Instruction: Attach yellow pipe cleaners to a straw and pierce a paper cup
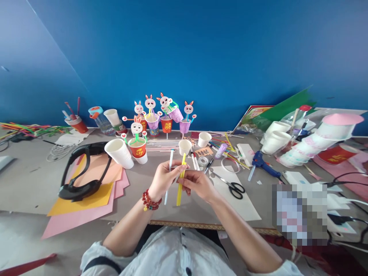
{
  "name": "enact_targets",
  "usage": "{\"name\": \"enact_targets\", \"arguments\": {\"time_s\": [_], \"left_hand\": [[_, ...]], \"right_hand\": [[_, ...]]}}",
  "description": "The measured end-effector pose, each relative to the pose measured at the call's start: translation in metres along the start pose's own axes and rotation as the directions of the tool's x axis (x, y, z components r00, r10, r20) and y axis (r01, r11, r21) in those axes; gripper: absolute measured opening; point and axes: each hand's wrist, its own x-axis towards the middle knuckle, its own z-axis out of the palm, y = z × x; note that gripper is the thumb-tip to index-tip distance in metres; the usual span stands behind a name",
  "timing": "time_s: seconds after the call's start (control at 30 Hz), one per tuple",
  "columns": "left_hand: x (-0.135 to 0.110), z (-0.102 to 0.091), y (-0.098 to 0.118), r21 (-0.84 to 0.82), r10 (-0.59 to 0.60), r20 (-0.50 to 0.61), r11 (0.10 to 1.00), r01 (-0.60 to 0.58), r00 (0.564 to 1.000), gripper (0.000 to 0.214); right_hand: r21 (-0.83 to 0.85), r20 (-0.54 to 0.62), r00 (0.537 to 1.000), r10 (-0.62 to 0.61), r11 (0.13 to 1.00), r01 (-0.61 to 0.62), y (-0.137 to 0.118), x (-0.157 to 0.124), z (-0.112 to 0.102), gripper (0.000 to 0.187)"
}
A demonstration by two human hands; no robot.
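My left hand (163,177) is closed around a pale blue straw (166,196), which stands nearly upright and shows above and below the fingers. The fingertips of the same hand also touch a yellow straw (179,194), slightly tilted. My right hand (199,184) pinches that yellow straw from the other side, a little lower down. Both hands are close together over the front of the table (132,203). Just beyond them stands a white paper cup (184,147), with marker pens (195,161) and a tape roll (202,161) to its right.
Scissors (236,190) lie on white paper (247,209) at the right, near a blue glue gun (263,165). Rabbit-faced cup figures (137,145) line the back. A black headset (79,189) rests on coloured paper (83,207) at the left. Cables (349,174) run at far right.
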Motion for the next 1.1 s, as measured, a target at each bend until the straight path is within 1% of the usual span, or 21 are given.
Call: {"name": "enact_targets", "arguments": {"time_s": [0.1, 0.2, 0.27, 0.33, 0.37, 0.43, 0.47, 0.5, 0.57, 0.6, 0.67, 0.7, 0.77, 0.8, 0.87, 0.9, 0.93, 0.97, 1.0, 1.07, 1.1], "left_hand": [[0.000, 0.001, -0.005, -0.049, -0.018, 0.033, 0.999, 0.019, 0.999, 0.049], [0.000, 0.001, -0.007, -0.053, -0.024, 0.051, 0.998, 0.027, 0.998, 0.047], [-0.001, -0.002, -0.007, -0.012, -0.025, 0.032, 1.000, 0.025, 0.999, 0.044], [-0.001, -0.007, -0.007, 0.025, -0.029, 0.014, 0.999, 0.029, 0.999, 0.041], [-0.001, -0.009, -0.007, 0.031, -0.037, 0.009, 0.999, 0.037, 0.999, 0.040], [-0.001, -0.015, -0.009, 0.020, -0.059, 0.007, 0.998, 0.059, 0.998, 0.040], [0.000, -0.017, -0.010, 0.012, -0.074, 0.013, 0.997, 0.074, 0.997, 0.040], [0.000, -0.019, -0.011, 0.009, -0.090, 0.022, 0.996, 0.089, 0.996, 0.040], [0.001, -0.021, -0.014, 0.007, -0.117, 0.045, 0.993, 0.117, 0.992, 0.039], [0.001, -0.021, -0.016, 0.008, -0.129, 0.055, 0.992, 0.129, 0.990, 0.039], [0.002, -0.019, -0.018, 0.008, -0.145, 0.072, 0.989, 0.145, 0.987, 0.037], [0.002, -0.018, -0.019, 0.008, -0.149, 0.079, 0.989, 0.149, 0.986, 0.037], [0.001, -0.016, -0.019, 0.009, -0.151, 0.097, 0.989, 0.151, 0.984, 0.036], [0.001, -0.014, -0.019, 0.010, -0.149, 0.106, 0.989, 0.149, 0.983, 0.035], [0.000, -0.013, -0.018, 0.011, -0.150, 0.119, 0.989, 0.149, 0.981, 0.035], [0.000, -0.013, -0.018, 0.010, -0.152, 0.124, 0.988, 0.152, 0.981, 0.035], [-0.001, -0.014, -0.018, 0.009, -0.153, 0.126, 0.988, 0.153, 0.980, 0.035], [-0.001, -0.014, -0.017, 0.008, -0.152, 0.127, 0.988, 0.152, 0.980, 0.035], [-0.001, -0.015, -0.017, 0.009, -0.149, 0.127, 0.989, 0.149, 0.981, 0.034], [0.000, -0.016, -0.017, 0.016, -0.141, 0.130, 0.990, 0.140, 0.981, 0.034], [0.001, -0.017, -0.017, 0.023, -0.139, 0.134, 0.990, 0.137, 0.981, 0.034]], "right_hand": [[-0.015, -0.015, 1.000, -0.003, 1.000, 0.003, 0.005, 0.001, 0.000, 0.038], [-0.062, -0.039, 0.999, -0.013, 0.998, 0.011, 0.011, 0.000, 0.002, 0.037], [-0.155, -0.064, 0.997, -0.038, 0.988, 0.027, 0.015, -0.005, -0.001, 0.035], [-0.328, -0.114, 0.990, -0.088, 0.944, 0.046, 0.019, -0.016, -0.012, 0.033], [-0.436, -0.151, 0.981, -0.121, 0.899, 0.044, 0.022, -0.023, -0.022, 0.032], [-0.634, -0.271, 0.940, -0.208, 0.774, -0.012, 0.028, -0.043, -0.049, 0.030], [-0.708, -0.329, 0.916, -0.231, 0.702, -0.077, 0.032, -0.054, -0.066, 0.031], [-0.777, -0.388, 0.884, -0.260, 0.608, -0.162, 0.036, -0.065, -0.082, 0.031], [-0.851, -0.480, 0.833, -0.276, 0.376, -0.366, 0.043, -0.087, -0.111, 0.025], [-0.858, -0.502, 0.827, -0.254, 0.268, -0.438, 0.046, -0.096, -0.122, 0.022], [-0.864, -0.503, 0.846, -0.177, 0.094, -0.495, 0.050, -0.107, -0.134, 0.018], [-0.864, -0.502, 0.855, -0.130, 0.035, -0.502, 0.051, -0.108, -0.137, 0.018], [-0.859, -0.509, 0.859, -0.050, -0.028, -0.511, 0.050, -0.107, -0.138, 0.017], [-0.855, -0.516, 0.856, -0.022, -0.036, -0.517, 0.049, -0.104, -0.139, 0.016], [-0.851, -0.526, 0.850, 0.015, -0.012, -0.526, 0.044, -0.102, -0.144, 0.012], [-0.846, -0.533, 0.846, 0.026, 0.021, -0.533, 0.042, -0.103, -0.149, 0.010], [-0.840, -0.537, 0.843, 0.037, 0.073, -0.538, 0.039, -0.105, -0.155, 0.008], [-0.824, -0.545, 0.837, 0.053, 0.147, -0.547, 0.036, -0.109, -0.162, 0.008], [-0.801, -0.547, 0.834, 0.072, 0.242, -0.547, 0.033, -0.114, -0.167, 0.010], [-0.725, -0.493, 0.862, 0.120, 0.491, -0.483, 0.026, -0.121, -0.170, 0.017], [-0.658, -0.451, 0.882, 0.136, 0.618, -0.431, 0.022, -0.123, -0.167, 0.022]]}}
